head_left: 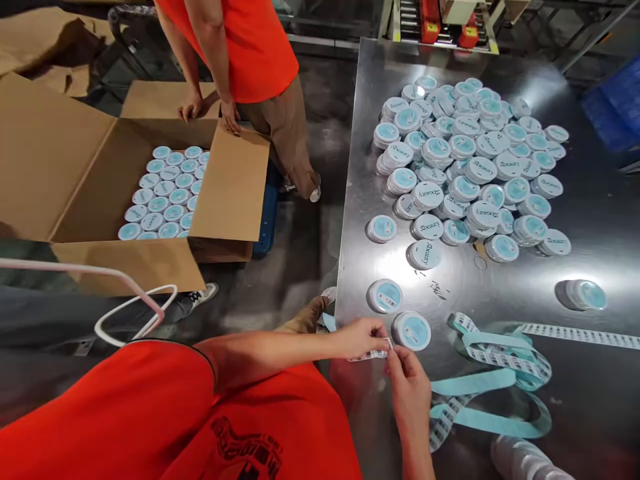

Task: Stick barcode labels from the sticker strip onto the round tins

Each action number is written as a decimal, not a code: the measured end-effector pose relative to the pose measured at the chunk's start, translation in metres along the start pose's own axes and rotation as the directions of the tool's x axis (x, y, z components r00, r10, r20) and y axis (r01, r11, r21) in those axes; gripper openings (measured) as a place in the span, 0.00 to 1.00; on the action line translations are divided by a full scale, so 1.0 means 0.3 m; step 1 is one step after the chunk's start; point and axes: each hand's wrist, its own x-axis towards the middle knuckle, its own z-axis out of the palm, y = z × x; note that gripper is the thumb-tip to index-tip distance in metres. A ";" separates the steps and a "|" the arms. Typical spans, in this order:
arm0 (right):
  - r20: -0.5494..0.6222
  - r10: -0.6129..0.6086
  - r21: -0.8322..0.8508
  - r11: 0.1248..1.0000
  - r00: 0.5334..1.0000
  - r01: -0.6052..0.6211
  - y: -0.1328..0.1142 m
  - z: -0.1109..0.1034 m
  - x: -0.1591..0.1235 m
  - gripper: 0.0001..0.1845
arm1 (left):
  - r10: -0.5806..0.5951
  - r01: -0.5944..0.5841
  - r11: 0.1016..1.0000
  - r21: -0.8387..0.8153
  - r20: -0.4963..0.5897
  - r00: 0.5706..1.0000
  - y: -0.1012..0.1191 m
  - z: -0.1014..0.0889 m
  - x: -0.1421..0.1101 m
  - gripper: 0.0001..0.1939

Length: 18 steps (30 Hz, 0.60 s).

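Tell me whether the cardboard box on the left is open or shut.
Open: the box's flaps are spread outward, and round containers show inside.

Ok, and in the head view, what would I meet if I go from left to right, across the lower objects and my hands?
Open cardboard box → left hand pinching a label strip → right hand → lone stack of round containers.

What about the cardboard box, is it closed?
No, the box has its flaps folded outward, and round containers show inside.
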 end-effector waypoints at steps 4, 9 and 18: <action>-0.037 -0.026 -0.005 1.000 0.999 0.026 0.035 -0.016 -0.024 0.24 | -0.026 0.026 0.998 0.057 0.004 1.000 -0.006 0.017 -0.006 0.10; -0.030 0.009 0.020 1.000 1.000 -0.009 0.087 -0.042 -0.017 0.22 | -0.064 0.061 0.990 0.126 0.018 0.998 -0.028 0.042 0.006 0.12; -0.115 0.056 -0.090 0.994 0.992 -0.066 0.121 -0.151 0.081 0.22 | 0.012 -0.066 0.846 0.528 0.105 0.994 -0.048 0.079 0.078 0.15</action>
